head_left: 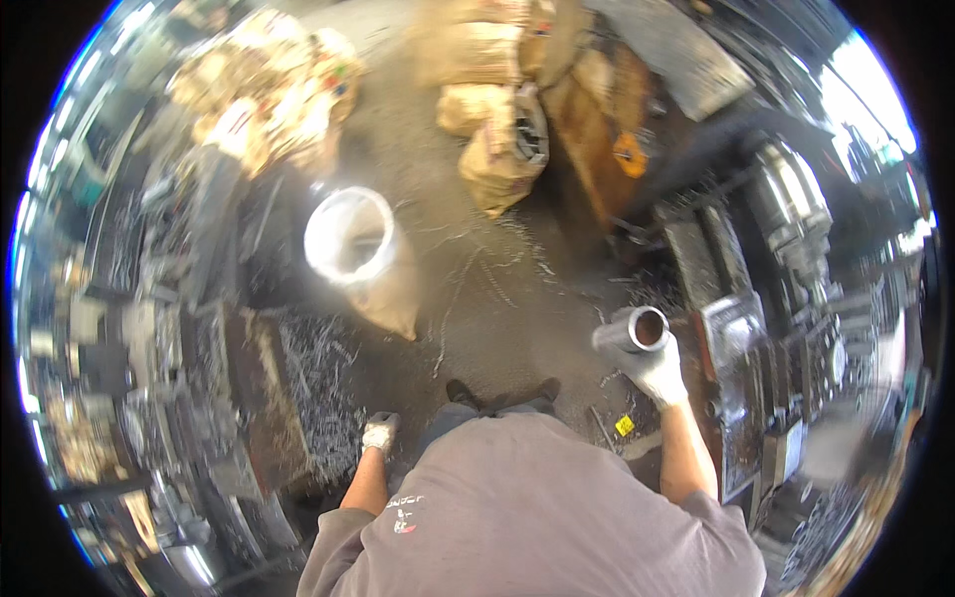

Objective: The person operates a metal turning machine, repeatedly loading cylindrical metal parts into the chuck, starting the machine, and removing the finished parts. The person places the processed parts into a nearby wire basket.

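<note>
Right hand [659, 373] grips a tube [631, 331], well apart from the left hand [380, 433], which I cannot tell open or closed.

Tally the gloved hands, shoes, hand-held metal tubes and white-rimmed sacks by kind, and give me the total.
Gloved hands: 2, left hand and right hand
Shoes: 2, left shoe and right shoe
Metal tube, held: 1
White-rimmed sack: 1
Total: 6

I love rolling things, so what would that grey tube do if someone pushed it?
On its side, the grey tube would probably roll: it looks round. It's likely stiff, showing no sag in the right hand. Its shiny, smooth-looking surface might be slippery.
</note>
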`<state>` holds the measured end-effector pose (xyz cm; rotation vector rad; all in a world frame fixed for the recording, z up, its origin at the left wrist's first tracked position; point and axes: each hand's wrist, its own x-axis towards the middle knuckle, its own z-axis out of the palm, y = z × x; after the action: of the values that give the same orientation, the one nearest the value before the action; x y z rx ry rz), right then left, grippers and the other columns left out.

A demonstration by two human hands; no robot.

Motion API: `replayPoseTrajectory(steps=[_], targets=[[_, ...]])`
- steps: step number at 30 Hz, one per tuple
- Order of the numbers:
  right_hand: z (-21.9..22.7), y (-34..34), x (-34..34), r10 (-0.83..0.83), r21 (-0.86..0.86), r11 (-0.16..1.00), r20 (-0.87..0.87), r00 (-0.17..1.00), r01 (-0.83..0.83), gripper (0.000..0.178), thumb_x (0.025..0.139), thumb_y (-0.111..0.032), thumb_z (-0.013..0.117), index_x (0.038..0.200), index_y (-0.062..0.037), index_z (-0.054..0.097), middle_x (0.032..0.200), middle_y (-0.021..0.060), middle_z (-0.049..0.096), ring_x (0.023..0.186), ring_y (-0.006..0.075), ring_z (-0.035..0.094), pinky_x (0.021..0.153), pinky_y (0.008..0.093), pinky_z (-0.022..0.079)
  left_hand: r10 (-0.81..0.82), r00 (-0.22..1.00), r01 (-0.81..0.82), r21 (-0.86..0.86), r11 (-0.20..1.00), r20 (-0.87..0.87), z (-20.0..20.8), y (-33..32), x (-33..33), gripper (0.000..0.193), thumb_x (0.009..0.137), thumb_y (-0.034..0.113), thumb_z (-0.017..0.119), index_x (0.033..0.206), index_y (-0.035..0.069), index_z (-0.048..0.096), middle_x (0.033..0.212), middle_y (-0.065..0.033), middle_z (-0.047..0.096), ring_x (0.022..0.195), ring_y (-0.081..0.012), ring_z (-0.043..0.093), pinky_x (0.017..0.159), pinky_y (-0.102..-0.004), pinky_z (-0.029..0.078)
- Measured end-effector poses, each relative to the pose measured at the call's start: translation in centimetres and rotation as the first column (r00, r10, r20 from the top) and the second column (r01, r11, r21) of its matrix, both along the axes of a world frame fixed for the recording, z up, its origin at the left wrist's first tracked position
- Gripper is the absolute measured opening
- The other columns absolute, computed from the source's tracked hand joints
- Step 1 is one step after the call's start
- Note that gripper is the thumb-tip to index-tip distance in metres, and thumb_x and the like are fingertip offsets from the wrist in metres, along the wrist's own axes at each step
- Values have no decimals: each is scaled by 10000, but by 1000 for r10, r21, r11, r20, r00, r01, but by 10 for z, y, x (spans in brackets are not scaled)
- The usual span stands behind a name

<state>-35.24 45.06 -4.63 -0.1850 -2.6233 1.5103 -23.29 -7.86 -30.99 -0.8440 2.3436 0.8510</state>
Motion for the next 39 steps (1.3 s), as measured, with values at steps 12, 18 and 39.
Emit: replayPoseTrajectory(steps=[12,18,39], targets=[[-8,-359,-122,835,231,326,384,394,-917,456,798,-362,864,1137,-88,730,973,198,779,908,374,770,816,457,603,834,551,-828,125,547,-2,-86,-73,290,461,1028,382,581,1167,-25,743,1084,-240,792,940,-372,784,841,-453,611],[-6,-495,-130,979,358,-84,201,-11,-930,476,785,-373,847,1175,-127,732,1001,186,785,943,383,768,835,458,598,931,-155,-890,362,-277,331,-103,29,325,460,1027,426,646,1242,21,682,1024,-166,768,730,-305,743,603,-482,562],[37,-811,-113,751,409,-636,133,-647,-654,624,794,-467,886,1266,-104,699,994,194,782,880,411,771,740,488,628,502,-289,-635,-229,-737,-815,129,-20,401,514,1137,375,546,1381,-71,623,1288,-279,680,1171,-412,657,1025,-477,522]])
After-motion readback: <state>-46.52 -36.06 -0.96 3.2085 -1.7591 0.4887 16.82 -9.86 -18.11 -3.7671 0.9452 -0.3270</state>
